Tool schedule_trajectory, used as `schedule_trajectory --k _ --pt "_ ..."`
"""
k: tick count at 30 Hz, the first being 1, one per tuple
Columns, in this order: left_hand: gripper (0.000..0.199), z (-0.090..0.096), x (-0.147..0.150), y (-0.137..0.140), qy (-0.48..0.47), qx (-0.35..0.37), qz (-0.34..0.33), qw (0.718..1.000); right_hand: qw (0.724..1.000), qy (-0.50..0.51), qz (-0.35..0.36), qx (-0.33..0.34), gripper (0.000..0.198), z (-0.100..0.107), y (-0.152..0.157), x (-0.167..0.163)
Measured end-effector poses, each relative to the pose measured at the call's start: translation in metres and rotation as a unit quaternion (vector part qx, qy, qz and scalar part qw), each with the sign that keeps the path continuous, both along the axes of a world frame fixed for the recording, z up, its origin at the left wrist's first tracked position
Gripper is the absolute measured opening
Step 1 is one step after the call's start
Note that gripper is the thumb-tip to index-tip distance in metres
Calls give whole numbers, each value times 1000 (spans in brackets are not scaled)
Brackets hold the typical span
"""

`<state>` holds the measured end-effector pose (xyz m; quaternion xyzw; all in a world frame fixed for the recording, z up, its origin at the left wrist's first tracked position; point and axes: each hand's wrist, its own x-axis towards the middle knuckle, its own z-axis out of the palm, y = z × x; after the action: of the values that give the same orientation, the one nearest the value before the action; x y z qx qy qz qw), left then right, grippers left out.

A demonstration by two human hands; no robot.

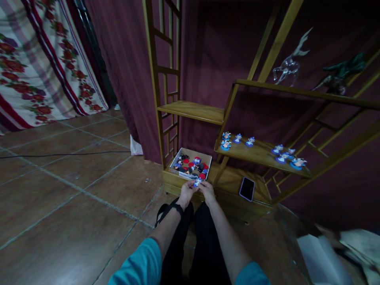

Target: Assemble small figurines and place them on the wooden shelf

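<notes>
Between my left hand (187,191) and my right hand (207,190) is a small blue-and-white figurine (198,181), pinched by the fingers of both. It is held just in front of a shallow white box (211,158) on the cabinet's low ledge. Inside the box lie several figurines with red, black and blue parts, such as a red round base (191,164). On the shelf (252,151) to the right stand several more figurines, among them a blue-based one (225,145) at the left end and another (297,163) at the right end.
A phone (247,189) lies on the low ledge, right of my hands. Above, a clear glass deer (287,67) and a dark green ornament (341,73) stand on the upper shelf. A black cable (74,155) crosses the tiled floor. White items (323,257) are at lower right.
</notes>
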<state>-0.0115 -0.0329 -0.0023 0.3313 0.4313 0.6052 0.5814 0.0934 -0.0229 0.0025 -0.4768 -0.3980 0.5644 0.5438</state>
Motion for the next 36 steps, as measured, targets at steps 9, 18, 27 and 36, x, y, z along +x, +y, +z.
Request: schedule_trajectory --k 9,18,27,36 --pt "43 8 -3 -4 -47 -23 29 998 995 98 6 -23 30 4 -6 0" --pt "40 9 -4 -5 -60 -34 21 997 993 111 4 -26 28 4 -7 2" --pt "39 8 -2 -3 -52 -36 32 997 996 86 -11 -30 25 4 -6 1" --pt "38 10 -5 -3 -92 -51 -9 994 995 100 5 -26 24 2 -7 1"
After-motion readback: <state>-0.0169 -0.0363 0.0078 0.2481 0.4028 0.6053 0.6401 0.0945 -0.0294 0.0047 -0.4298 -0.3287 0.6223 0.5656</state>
